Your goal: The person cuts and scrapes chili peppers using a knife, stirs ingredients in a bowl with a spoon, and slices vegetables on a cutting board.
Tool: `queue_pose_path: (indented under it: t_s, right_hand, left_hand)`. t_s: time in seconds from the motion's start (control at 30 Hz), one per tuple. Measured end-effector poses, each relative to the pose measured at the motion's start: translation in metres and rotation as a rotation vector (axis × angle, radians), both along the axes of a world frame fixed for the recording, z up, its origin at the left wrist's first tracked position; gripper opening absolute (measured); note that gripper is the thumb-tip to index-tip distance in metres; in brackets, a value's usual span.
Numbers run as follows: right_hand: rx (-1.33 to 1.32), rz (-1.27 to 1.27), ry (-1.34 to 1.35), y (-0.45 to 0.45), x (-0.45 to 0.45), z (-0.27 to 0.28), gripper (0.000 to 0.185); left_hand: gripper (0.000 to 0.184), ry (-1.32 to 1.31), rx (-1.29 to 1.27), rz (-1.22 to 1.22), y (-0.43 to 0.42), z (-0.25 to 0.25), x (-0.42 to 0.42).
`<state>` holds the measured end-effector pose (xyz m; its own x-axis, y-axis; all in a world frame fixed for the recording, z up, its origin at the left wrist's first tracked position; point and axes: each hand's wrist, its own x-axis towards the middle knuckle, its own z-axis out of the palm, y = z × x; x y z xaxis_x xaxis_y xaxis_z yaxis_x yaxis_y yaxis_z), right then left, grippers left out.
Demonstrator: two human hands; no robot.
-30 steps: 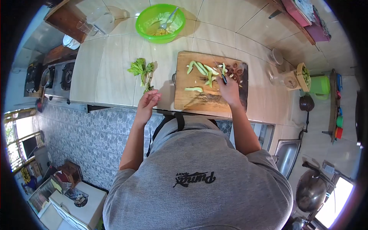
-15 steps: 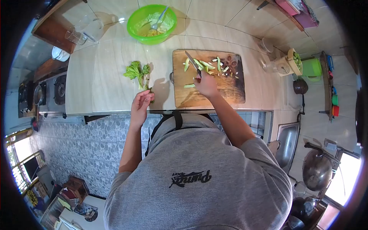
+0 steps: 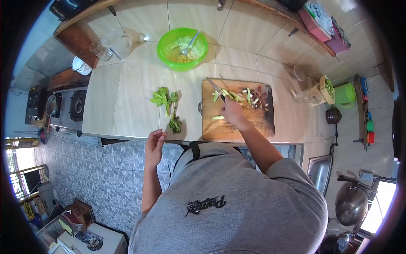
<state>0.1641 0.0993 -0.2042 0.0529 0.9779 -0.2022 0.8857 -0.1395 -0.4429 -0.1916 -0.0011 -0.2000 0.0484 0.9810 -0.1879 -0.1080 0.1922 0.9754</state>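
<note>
My right hand is closed round the handle of a kitchen knife. Its blade points up and left over the wooden cutting board. Pale green vegetable strips lie beside the blade, and one separate green piece rests lower on the board. Small white bits and dark reddish round pieces are at the board's upper right. My left hand hovers at the counter's front edge, fingers loosely bent and holding nothing. Just above it lie leafy greens with a frilly light-green end.
Behind the board stands a green bowl with a pale mixture and a spoon. Clear glassware is at the back left, near a gas stove. To the right are a container of greens and a sink.
My left hand has let go of the leafy greens and drawn back slightly toward me. My right hand stays on the knife over the board. The whole view has shifted.
</note>
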Motion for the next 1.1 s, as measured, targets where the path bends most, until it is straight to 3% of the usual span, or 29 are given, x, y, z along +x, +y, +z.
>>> queue_pose_path:
  t_s: [0.2,0.23,0.3,0.43,0.53,0.63,0.7,0.8,0.87,0.9,0.93,1.03,1.1]
  right_hand:
    - [0.101,-0.051,0.233,-0.008,0.03,0.044,0.03]
    - [0.16,-0.059,0.265,-0.011,0.042,0.051,0.027]
    - [0.278,-0.084,0.319,-0.018,0.069,0.062,0.022]
    - [0.363,-0.271,0.418,-0.037,0.142,0.11,0.018]
    - [0.505,-0.354,0.333,-0.058,0.219,0.149,0.016]
    - [0.661,-0.509,0.208,-0.08,0.315,0.181,0.016]
    - [0.745,-0.64,0.082,-0.1,0.363,0.235,0.017]
    - [1.023,-0.703,0.15,-0.111,0.455,0.258,0.014]
    - [1.189,-0.674,0.398,-0.107,0.502,0.269,0.018]
    - [1.24,-0.699,0.299,-0.099,0.547,0.254,0.023]
    - [1.303,-0.648,0.529,-0.095,0.55,0.265,0.027]
    - [1.297,-0.629,0.693,-0.071,0.607,0.237,0.027]
    - [1.239,-0.686,0.741,-0.053,0.624,0.215,0.024]
  left_hand:
    - [0.019,0.107,0.014,0.256,-0.015,-0.019,-0.022]
    - [0.019,0.238,-0.054,0.261,-0.016,-0.012,-0.022]
    - [0.018,0.137,0.023,0.309,-0.023,-0.04,-0.031]
    - [0.028,0.179,-0.185,0.482,-0.035,-0.074,-0.045]
    - [0.033,0.216,-0.19,0.653,-0.039,-0.074,-0.021]
    - [0.035,0.123,-0.349,0.779,-0.057,-0.098,-0.002]
    - [0.037,0.113,-0.488,0.673,-0.078,-0.129,0.004]
    - [0.039,-0.014,-0.714,0.673,-0.097,-0.148,0.037]
    - [0.038,-0.068,-0.795,0.715,-0.113,-0.154,0.069]
    - [0.038,-0.052,-0.799,0.734,-0.123,-0.153,0.087]
    - [0.037,-0.045,-0.811,0.735,-0.134,-0.154,0.102]
    - [0.035,-0.052,-0.862,0.706,-0.174,-0.165,0.13]
    - [0.036,0.149,-0.936,0.668,-0.203,-0.162,0.157]
